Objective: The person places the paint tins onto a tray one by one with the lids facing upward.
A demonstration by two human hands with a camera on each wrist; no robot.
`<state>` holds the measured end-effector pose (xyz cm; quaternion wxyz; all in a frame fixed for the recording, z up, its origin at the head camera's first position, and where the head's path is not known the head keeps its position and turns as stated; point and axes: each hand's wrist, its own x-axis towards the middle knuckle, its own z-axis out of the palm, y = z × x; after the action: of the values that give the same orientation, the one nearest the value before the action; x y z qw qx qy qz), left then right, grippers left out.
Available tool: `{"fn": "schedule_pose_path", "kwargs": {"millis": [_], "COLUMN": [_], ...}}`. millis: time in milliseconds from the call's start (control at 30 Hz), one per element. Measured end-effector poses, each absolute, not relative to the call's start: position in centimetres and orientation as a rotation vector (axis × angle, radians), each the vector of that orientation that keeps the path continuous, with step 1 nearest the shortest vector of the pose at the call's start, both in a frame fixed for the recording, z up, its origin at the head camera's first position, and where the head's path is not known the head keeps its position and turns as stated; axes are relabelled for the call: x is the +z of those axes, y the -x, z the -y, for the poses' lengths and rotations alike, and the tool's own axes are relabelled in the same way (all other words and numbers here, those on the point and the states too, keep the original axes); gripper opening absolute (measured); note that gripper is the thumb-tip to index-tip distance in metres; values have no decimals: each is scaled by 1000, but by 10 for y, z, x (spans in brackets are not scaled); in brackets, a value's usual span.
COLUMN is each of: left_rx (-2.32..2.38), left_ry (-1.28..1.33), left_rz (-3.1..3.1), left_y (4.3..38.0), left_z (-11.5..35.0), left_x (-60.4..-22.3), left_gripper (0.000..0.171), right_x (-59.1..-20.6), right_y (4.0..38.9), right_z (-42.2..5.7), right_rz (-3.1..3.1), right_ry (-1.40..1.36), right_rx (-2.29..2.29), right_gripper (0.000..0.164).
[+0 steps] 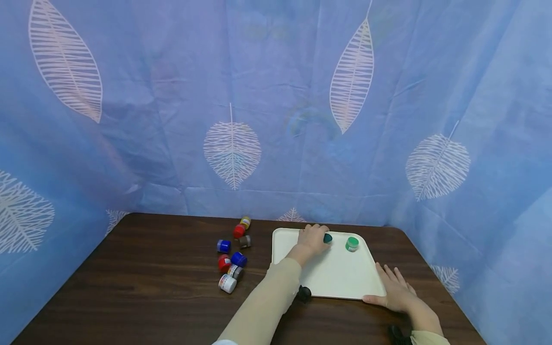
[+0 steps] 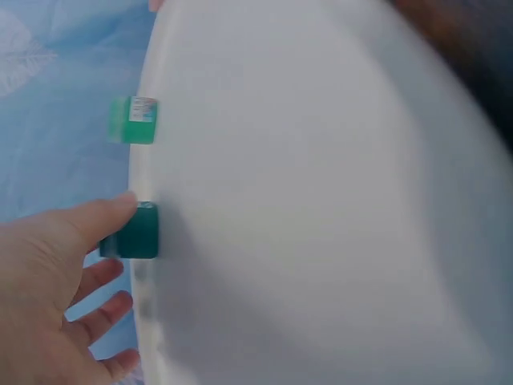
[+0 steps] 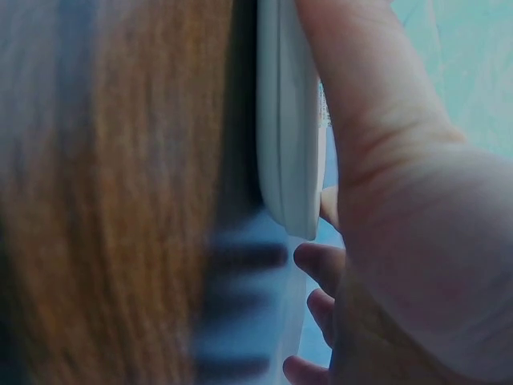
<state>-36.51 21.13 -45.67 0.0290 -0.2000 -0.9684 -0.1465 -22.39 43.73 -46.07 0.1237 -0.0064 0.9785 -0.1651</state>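
Note:
A white tray lies on the dark wooden table, right of its middle. My left hand reaches over the tray's far left part and pinches a dark green paint jar between thumb and fingers. In the head view the fingers cover much of that jar. A lighter green paint jar stands upright on the tray, to the right of this hand. My right hand rests at the tray's near right corner, fingers spread along the outer edge and thumb at the front rim.
Left of the tray is a loose group of small paint jars: a white jar, a yellow jar, and several red, blue and brownish or grey ones, some tipped over. A blue curtain with white leaf prints hangs behind the table.

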Motion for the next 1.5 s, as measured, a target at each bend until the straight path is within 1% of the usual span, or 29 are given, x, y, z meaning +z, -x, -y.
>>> {"fn": "schedule_pose_path", "kwargs": {"millis": [100,233,500,767,1033,1267,1500], "left_rx": [-476,-548,-690,-771,-776,-838,-806], "left_ry": [639,661,663,569,431,377,262], "left_rz": [3001,2993,2862,2809,2753,2709,2709], "left_y": [364,361,347,327,319,320,326], "left_z": [-203,-190,-154,-121,-91,-71,-52], "left_x": [-454,-447,-435,-426,-416,-421,-429], "left_gripper": [58,59,50,45,45,43,42], "right_x": [-461,-461,-464,-467,-467,-467,-470], "right_y": [225,226,228,229,230,228,231], "right_z": [-436,-435,-438,-440,-439,-440,-442], "right_rz": [-2853,-2851,-2835,-2834,-2831,-2817,-2813], "right_ry": [21,11,0,5,14,6,6], "right_rx": [-482,-476,-492,-491,-510,-525,-523], "right_gripper": [114,115,115,114,113,113,112]}}
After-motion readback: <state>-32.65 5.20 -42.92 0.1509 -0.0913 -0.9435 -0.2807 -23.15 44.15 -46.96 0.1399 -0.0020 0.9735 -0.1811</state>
